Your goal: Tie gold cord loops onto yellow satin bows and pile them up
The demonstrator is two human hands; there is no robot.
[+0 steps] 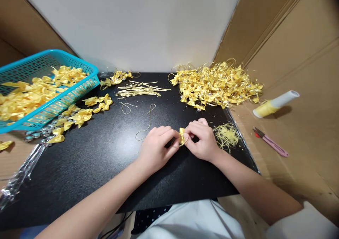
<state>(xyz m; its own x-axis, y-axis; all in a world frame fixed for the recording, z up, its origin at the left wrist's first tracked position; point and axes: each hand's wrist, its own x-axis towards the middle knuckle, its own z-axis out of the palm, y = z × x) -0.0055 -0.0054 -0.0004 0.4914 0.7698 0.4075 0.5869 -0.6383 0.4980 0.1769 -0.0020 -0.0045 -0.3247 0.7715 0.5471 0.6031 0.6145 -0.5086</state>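
Between my hands, over the black tabletop (106, 161), is a yellow ribbon bow (182, 135) with a gold cord (183, 143) curving beneath it. My left hand (160, 145) pinches the bow's left side between thumb and fingers. From the other side, my right hand (201, 138) has thumb and fingertips closed on the bow and cord. The fingertips hide part of the bow. A loose gold cord (150, 120) lies curled on the table beyond my left hand. Close to my right hand sits a tangle of yellow thread scraps (227, 136).
A turquoise basket (63, 95) of yellow bows stands at left, with silver bell strands (31, 157) and loose bows beside it. Cut gold cords (140, 89) lie at the back, near a big pile of finished-looking bows (217, 83). Right: a ribbon-wrapped tube (277, 104) and pink-handled snips (271, 142).
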